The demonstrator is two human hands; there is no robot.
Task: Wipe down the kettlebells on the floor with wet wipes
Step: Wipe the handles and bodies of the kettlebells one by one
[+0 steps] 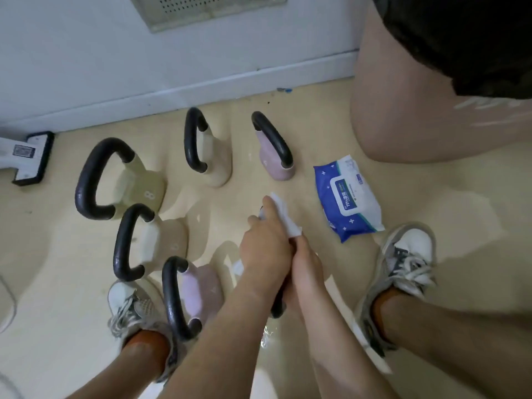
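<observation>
**Kettlebell Handle Wipe-Down**

Near centre, both grips are closed on a black kettlebell handle (277, 308), body hidden. The left grip (264, 251) curls a white wipe (283, 217) round it; the right grip (306, 269) clasps it. Heavy, rigid, likely slick when wet: lift by the handle. Farther left stand five beige and lilac kettlebells (138, 185); wipe pack (348, 197) right.

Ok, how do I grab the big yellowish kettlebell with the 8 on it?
Take the kettlebell by its black handle, at the middle of the top bar. It stands on its base with the loop uppermost, so come down from above and curl your fingers through the opening. The body looks wide and smooth, with nothing else to hold.
</observation>
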